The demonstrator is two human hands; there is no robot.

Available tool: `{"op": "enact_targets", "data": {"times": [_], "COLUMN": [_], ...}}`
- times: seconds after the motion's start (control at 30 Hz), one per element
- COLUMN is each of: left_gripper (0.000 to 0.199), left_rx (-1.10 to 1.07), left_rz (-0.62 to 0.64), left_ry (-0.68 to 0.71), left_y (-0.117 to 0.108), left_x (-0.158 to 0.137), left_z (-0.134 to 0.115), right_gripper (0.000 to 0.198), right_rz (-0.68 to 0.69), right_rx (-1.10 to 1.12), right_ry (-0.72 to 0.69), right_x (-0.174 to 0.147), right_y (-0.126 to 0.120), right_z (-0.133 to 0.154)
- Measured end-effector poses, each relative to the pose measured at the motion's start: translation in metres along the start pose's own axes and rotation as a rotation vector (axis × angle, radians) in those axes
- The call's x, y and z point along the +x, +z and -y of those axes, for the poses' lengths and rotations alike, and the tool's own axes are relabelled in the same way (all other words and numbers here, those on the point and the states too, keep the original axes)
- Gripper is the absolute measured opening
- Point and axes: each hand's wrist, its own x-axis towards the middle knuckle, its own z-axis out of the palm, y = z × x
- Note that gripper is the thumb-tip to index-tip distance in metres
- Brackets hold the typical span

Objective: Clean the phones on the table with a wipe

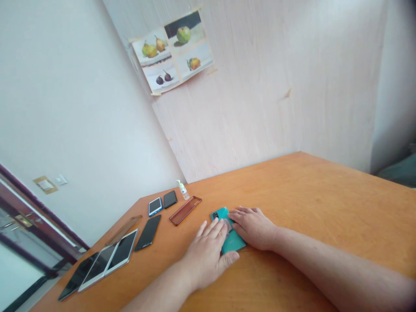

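A teal phone point(235, 243) lies back up on the orange-brown table, its dark camera block at the upper left corner. My left hand point(208, 258) rests with straight fingers over the phone's left side, thumb spread towards its lower end. Under those fingertips shows a small greyish patch point(228, 225); whether it is a cloth or part of the phone's back I cannot tell. Along the right edge of the phone lies my right hand point(255, 227), fingers stretched out and touching the upper part. Both palms face down, and they hide much of the phone.
Left of my hands lie a reddish phone case point(172, 219), a black phone point(148, 233), a blue-edged phone point(155, 206) and a dark phone point(170, 199). A pump bottle point(183, 190) stands behind. Further left are white-framed tablets point(121, 251), a dark tablet point(79, 276) and a clear brown case point(138, 218).
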Motion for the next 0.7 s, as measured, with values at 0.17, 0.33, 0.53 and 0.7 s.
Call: {"op": "enact_targets", "data": {"times": [0.17,0.33,0.53,0.7], "left_gripper": [0.083,0.085,0.079,0.083], "left_rx": [-0.011,-0.015,-0.024,0.0], "left_rz": [-0.02,-0.01,-0.023,-0.031], "left_ry": [-0.15,-0.091,0.039,-0.061], "left_y": [0.004,0.008,0.011,0.007], "left_x": [0.042,0.018,-0.028,0.003], "left_z": [0.015,-0.002,-0.024,-0.012], "right_gripper": [0.044,0.044,0.043,0.043], "right_rz": [0.003,0.009,0.0,-0.004], "right_rx": [-0.007,-0.013,-0.013,-0.014], "right_ry": [-0.014,-0.009,0.003,0.002], "right_x": [0.0,0.0,0.001,0.001], "right_y": [-0.002,-0.001,0.002,0.002], "right_z": [-0.001,-0.003,-0.003,-0.003]}}
